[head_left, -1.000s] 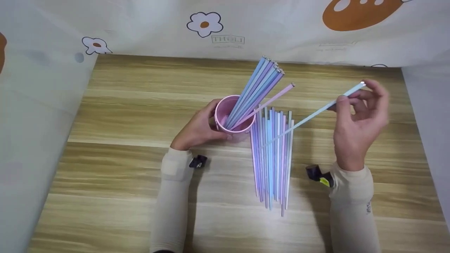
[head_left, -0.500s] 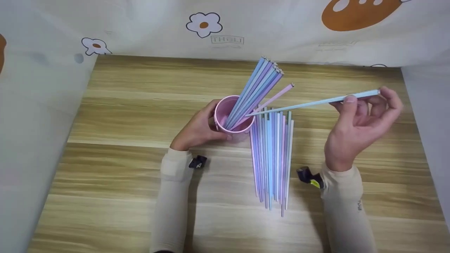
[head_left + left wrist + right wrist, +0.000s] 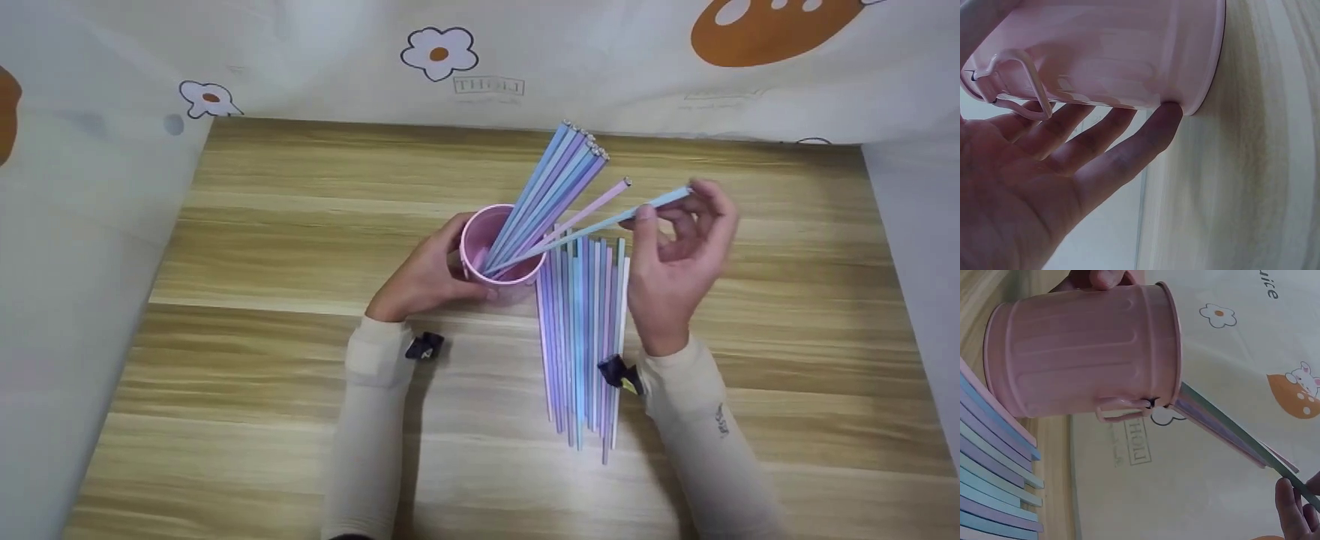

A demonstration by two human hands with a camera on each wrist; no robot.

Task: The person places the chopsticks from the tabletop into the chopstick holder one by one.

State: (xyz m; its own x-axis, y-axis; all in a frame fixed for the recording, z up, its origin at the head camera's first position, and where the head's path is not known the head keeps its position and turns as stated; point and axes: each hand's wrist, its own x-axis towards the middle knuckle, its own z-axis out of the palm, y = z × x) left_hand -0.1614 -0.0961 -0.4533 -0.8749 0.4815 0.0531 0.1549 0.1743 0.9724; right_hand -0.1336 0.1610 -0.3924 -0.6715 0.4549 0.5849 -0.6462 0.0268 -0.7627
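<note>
My left hand holds a pink metal bucket around its side, thumb at the front; in the left wrist view the fingertips touch the bucket wall. Several blue and purple pencils lean to the right in it, with a pink pencil tilted lower. My right hand pinches a light blue pencil near its upper end. That pencil's lower end is inside the bucket mouth. The right wrist view shows the bucket sideways and the held pencil slanting out of its rim.
Several pastel pencils lie side by side on the wooden table, right of the bucket and under the right wrist. A pale flower-print sheet rises behind the table, and pale walls flank both sides.
My right hand first swung the light blue pencil flatter toward the bucket's rim, then moved left, bringing its lower end inside. My left hand and the bucket stay in place.
</note>
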